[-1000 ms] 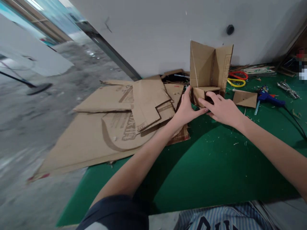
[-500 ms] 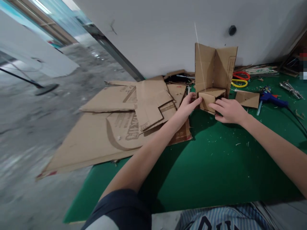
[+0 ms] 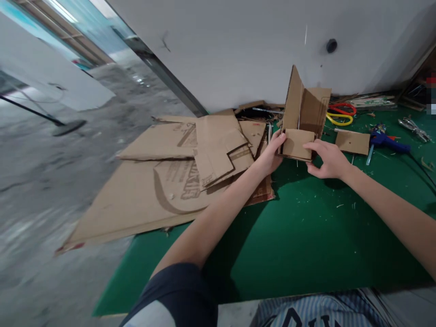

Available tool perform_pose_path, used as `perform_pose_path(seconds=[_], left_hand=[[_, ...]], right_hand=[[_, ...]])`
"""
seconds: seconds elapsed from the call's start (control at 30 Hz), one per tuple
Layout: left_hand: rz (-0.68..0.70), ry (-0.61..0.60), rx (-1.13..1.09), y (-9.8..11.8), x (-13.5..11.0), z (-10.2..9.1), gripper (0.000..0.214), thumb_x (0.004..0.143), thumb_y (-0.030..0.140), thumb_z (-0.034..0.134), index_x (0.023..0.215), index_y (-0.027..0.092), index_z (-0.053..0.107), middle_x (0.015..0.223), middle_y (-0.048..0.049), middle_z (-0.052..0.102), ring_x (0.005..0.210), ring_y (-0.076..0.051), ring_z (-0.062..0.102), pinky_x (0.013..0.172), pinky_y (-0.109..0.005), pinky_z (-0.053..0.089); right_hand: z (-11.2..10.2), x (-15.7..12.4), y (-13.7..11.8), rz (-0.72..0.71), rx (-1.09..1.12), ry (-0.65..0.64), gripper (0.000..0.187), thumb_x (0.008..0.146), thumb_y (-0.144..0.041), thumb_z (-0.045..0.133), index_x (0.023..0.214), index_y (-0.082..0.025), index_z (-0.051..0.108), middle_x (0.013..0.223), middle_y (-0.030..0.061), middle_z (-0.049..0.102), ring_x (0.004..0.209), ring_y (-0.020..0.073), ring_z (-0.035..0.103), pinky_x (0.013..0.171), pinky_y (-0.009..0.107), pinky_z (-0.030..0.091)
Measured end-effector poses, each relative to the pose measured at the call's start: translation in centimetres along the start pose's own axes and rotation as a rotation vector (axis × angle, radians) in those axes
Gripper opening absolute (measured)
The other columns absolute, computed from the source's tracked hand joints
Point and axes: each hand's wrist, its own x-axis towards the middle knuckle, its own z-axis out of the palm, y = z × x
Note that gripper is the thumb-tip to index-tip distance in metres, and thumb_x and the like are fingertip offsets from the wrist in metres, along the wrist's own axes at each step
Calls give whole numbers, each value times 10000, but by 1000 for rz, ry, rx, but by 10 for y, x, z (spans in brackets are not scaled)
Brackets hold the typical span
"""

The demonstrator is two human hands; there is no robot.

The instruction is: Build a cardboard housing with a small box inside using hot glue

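Between my hands is a small cardboard structure [image 3: 316, 106], two tall panels meeting at an upright corner with a low box-like part at its front. My left hand [image 3: 273, 152] grips the left side of the low part, thumb on its edge. My right hand [image 3: 325, 159] pinches the right side, fingers over the front cardboard face [image 3: 297, 144] and thumb low at the lower edge. A thin whitish strand shows below the structure, and another streak against the wall above it.
Flat cardboard sheets [image 3: 136, 186] lie to the left, overhanging the green table [image 3: 306, 245]. Scissors with red and yellow handles [image 3: 340, 119], a small cardboard piece [image 3: 352, 141], a blue glue gun [image 3: 391, 143] with its cord and a clear-wrapped item [image 3: 413, 129] are at right. A white wall [image 3: 238, 54] stands behind.
The cardboard structure has turned and tilted in my hands, so its left panel now appears edge-on and the low front face shows squarely. Both hands have shifted slightly with it.
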Motion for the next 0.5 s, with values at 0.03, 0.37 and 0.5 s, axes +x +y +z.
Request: perform_pose_path(seconds=[0.03, 0.37, 0.5], left_hand=[[-5, -21, 0, -1, 1, 1, 752, 691, 640, 862, 1261, 235, 587, 1306, -97, 728, 1378, -369, 603, 1061, -479, 555], [12, -25, 38, -2, -2, 7, 805, 665, 478, 790, 1388, 204, 566, 1479, -105, 659, 1454, -388, 546, 1142, -496, 520], [93, 7, 109, -4, -2, 6, 925, 658, 428, 741, 1510, 224, 444, 1623, -103, 520, 1506, -371, 486, 1200, -502, 475]], right_hand=[[0, 0, 0, 10, 11, -2, 432, 881, -275, 545, 1304, -205, 488, 995, 88, 691, 838, 237, 665, 704, 350, 525], [-1, -3, 3, 111, 87, -30, 457, 874, -349, 582, 1305, -210, 523, 1109, 125, 724, 855, 254, 701, 754, 398, 574], [0, -3, 4, 112, 85, -13, 490, 890, -349, 576, 1349, -192, 513, 1164, 143, 716, 902, 256, 712, 763, 392, 589]])
